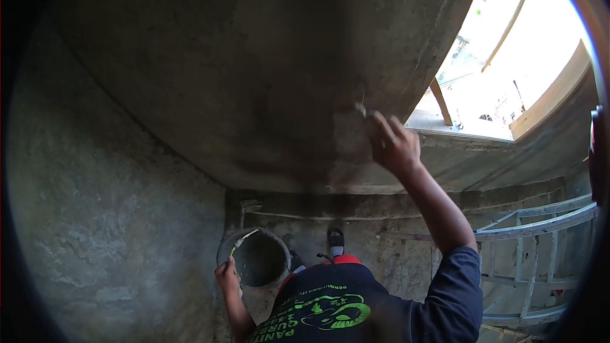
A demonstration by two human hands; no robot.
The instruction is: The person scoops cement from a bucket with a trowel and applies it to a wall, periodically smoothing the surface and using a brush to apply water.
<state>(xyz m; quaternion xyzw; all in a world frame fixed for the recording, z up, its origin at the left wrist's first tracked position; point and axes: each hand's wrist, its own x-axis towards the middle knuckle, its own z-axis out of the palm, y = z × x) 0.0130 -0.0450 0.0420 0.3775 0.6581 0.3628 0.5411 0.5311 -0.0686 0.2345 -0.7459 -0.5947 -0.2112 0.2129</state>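
Observation:
My left hand (227, 277) is closed around a thin tool with a yellow handle and a long pale head (244, 237), whose exact kind I cannot make out. It is held up beside the rim of a round dark bucket (284, 249), which has grey, wet-looking contents. My right hand (395, 145) is raised in front of the grey cement wall (286, 89), its fingers closed. A small pale object (361, 109) sticks out past those fingers close to the wall, blurred and too small to name. Darker, damp-looking patches show on the wall around it.
At the upper right is a bright window opening with a wooden frame (553, 101). A metal scaffold frame (534, 228) stands at the lower right. Another rough cement wall (127, 216) rises on the left. My sandalled foot (335, 238) is on the floor near the wall base.

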